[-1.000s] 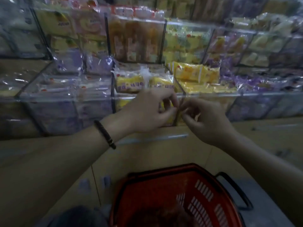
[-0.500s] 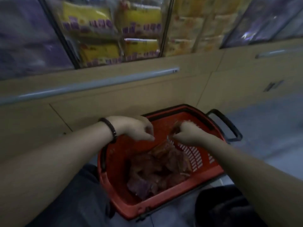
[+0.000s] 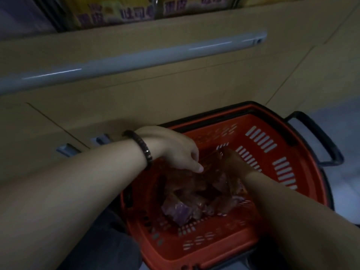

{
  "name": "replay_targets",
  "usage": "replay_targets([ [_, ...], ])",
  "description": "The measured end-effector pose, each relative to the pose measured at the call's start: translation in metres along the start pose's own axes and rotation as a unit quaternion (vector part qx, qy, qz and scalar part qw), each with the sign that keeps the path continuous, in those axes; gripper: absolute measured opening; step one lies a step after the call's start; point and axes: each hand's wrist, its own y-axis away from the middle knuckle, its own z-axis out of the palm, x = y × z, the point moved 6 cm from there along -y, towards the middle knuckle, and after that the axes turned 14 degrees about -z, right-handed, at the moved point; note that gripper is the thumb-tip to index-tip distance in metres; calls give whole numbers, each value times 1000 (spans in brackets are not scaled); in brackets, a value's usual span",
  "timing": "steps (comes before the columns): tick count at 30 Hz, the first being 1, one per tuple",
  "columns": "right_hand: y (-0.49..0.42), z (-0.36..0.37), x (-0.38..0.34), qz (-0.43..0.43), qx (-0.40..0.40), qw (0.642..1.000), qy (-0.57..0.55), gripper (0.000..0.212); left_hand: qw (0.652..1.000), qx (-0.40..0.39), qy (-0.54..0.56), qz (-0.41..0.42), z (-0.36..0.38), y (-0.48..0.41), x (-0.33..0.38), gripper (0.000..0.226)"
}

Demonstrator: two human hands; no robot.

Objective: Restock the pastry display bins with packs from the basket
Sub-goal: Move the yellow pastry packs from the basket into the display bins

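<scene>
Reaching into basket (image 3: 272, 117), left hand (image 3: 175, 151) fingers (image 3: 195, 164) curled, touching packs (image 3: 194, 193)

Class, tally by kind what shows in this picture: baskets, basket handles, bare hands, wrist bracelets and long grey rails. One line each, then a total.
Red slotted plastic basket: 1
Black basket handle: 1
Bare hands, left hand and right hand: 2
Dark beaded bracelet: 1
Long grey rail: 1
Total: 6

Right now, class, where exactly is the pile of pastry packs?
In the head view, the pastry packs lie low and right of centre inside the red basket, under the left hand and right hand.
</scene>
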Motion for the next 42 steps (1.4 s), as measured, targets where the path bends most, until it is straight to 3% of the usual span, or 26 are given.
replay_targets([
  [3, -13, 15, 9, -18, -11, 1000, -10, 35, 1000, -14, -21, -6, 1, -3, 0, 50],
  [7, -33, 34, 28, -118, -55, 989, 67, 74, 1000, -26, -13, -8, 1, -6, 3, 50],
  [10, 0, 9, -13, -154, -91, 979, 95, 52, 999, -47, -3, -18, 6, -11, 0, 50],
  [13, 5, -15, -16, -143, -133, 981, 19, 35, 997, -54, -2, -46, 9, -14, -9, 55],
  [16, 21, -42, -13, -68, -146, 982, -96, 44, 996, -45, -2, -79, 10, -14, -16, 66],
  [19, 40, -58, -15, -36, -178, 959, -217, 68, 991, -35, 51, -117, 9, -11, -22, 88],
  [21, 57, -61, -22, -51, -243, 935, -253, 66, 985, -33, 108, -128, 10, -9, -24, 98],
  [24, 87, -61, -45, -91, -320, 886, -323, 49, 963, -57, 236, -114, 14, -9, -20, 84],
  [26, 95, -54, -57, -117, -326, 865, -363, 44, 943, -57, 311, -100, 16, -10, -15, 73],
  [29, 91, -38, -60, -148, -341, 830, -416, 48, 917, -20, 392, -75, 13, -12, -7, 62],
  [31, 84, -31, -47, -123, -333, 811, -465, 43, 901, 24, 428, -66, 5, -13, -5, 51],
  [33, 75, -26, -23, -35, -263, 840, -473, 28, 908, 71, 408, -66, -5, -10, -6, 47],
  [34, 67, -25, -2, 22, -190, 878, -439, 27, 924, 104, 361, -68, -12, -8, -7, 45],
  [36, 52, -33, 40, 90, -43, 963, -251, 34, 953, 159, 245, -77, -21, -3, -8, 43],
  [37, 45, -33, 50, 92, -24, 986, -138, 40, 961, 168, 205, -76, -23, -1, -8, 42],
  [39, 37, -22, 58, 84, -56, 994, -41, 41, 972, 158, 163, -67, -20, -3, -8, 46],
  [42, 27, 0, 61, 114, -78, 984, -110, 20, 980, 120, 147, -53, -14, -10, -5, 44],
])
